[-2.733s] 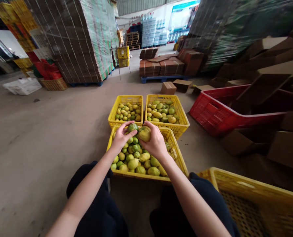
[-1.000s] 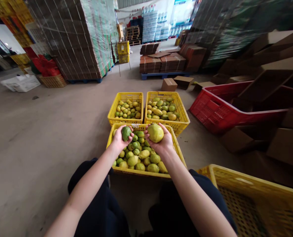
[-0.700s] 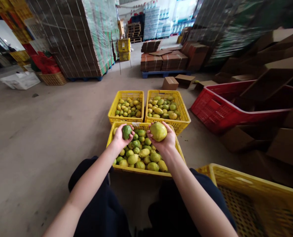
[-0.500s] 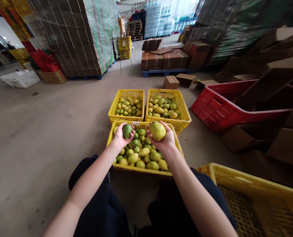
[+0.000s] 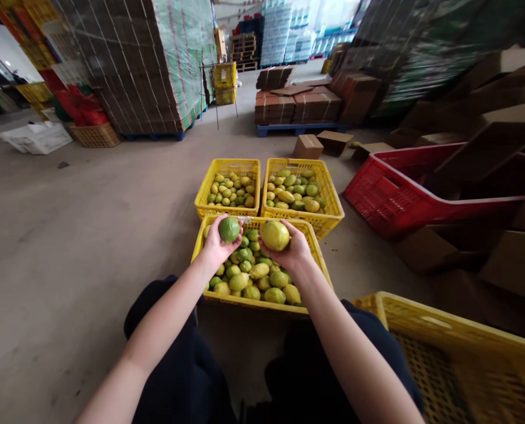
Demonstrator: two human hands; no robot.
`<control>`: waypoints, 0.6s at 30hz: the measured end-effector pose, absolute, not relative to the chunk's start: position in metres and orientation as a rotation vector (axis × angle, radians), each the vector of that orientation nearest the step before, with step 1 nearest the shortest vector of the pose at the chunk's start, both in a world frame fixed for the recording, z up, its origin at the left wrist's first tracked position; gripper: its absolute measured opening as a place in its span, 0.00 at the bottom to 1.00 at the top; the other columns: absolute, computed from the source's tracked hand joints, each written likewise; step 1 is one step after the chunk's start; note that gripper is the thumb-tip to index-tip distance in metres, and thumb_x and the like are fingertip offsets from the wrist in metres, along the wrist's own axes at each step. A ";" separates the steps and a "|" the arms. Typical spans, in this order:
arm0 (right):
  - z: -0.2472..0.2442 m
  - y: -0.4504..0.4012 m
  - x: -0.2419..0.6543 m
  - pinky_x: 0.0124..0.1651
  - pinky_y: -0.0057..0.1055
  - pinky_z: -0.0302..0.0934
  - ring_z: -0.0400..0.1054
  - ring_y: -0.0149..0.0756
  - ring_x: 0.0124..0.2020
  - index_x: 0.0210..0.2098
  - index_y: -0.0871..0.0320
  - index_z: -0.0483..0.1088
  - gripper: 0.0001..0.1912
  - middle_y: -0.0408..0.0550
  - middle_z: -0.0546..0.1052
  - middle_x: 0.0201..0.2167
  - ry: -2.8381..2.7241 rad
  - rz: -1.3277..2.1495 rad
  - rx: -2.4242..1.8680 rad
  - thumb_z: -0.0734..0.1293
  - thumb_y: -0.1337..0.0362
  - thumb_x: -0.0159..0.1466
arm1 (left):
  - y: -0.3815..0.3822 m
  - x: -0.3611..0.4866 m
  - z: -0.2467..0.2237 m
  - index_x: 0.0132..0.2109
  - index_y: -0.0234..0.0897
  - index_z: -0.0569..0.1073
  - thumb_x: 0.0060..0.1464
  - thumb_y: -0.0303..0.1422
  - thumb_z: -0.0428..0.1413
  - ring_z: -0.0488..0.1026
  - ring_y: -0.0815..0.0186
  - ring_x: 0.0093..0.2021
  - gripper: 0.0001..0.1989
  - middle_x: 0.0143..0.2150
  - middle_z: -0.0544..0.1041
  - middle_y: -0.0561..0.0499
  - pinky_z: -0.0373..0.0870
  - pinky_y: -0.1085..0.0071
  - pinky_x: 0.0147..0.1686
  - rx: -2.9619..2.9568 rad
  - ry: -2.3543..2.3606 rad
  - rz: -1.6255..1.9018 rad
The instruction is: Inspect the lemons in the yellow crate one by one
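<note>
In my left hand (image 5: 217, 246) is a green lemon (image 5: 229, 229), its fingers curled round the fruit from the left and below. A larger yellow lemon (image 5: 275, 235) rests in my right hand (image 5: 296, 250), gripped from the right and underneath. Both hands are over the near yellow crate (image 5: 262, 304), which holds many green and yellow lemons (image 5: 259, 271). Two more yellow crates stand just behind: the left one (image 5: 199, 205) has mostly yellow, smaller fruit, and the right one (image 5: 330, 213) mixes yellow and green.
At lower right is another yellow crate (image 5: 448, 321). A red crate (image 5: 395, 191) with cardboard in it stands on the right, among loose cartons (image 5: 436, 247). Farther back are flattened boxes on a blue pallet (image 5: 284, 131) and a wrapped stack (image 5: 129, 70).
The yellow lemon in my right hand has turned and shifted slightly left. The green lemon in my left hand has rotated and risen a little, showing a lighter side.
</note>
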State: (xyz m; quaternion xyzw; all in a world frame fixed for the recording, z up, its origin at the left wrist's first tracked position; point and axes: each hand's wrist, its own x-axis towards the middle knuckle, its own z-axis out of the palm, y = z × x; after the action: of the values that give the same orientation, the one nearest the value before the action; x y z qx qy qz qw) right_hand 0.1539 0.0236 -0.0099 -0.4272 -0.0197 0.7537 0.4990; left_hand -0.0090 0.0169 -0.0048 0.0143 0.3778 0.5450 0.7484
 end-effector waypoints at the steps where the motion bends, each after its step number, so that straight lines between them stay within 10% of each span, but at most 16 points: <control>1: -0.010 0.024 0.153 0.25 0.35 0.71 0.73 0.39 0.24 0.34 0.55 0.68 0.06 0.47 0.77 0.23 -0.061 1.855 -1.043 0.61 0.61 0.62 | 0.018 -0.009 -0.006 0.38 0.34 0.73 0.58 0.36 0.51 0.73 0.68 0.26 0.10 0.29 0.76 0.47 0.71 0.76 0.22 0.048 0.818 1.197; 18: -0.002 0.017 0.153 0.16 0.26 0.62 0.71 0.36 0.20 0.32 0.57 0.70 0.07 0.48 0.75 0.22 -0.171 1.922 -0.896 0.63 0.61 0.61 | 0.016 -0.008 -0.005 0.35 0.35 0.70 0.57 0.32 0.52 0.72 0.71 0.24 0.06 0.26 0.73 0.51 0.73 0.78 0.23 0.008 0.762 1.161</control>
State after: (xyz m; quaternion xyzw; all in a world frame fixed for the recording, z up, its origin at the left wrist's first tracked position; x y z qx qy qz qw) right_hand 0.1530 0.0174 -0.0017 -0.3683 -0.0702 0.7897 0.4855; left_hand -0.0077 0.0163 -0.0051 0.0037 0.3513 0.5348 0.7685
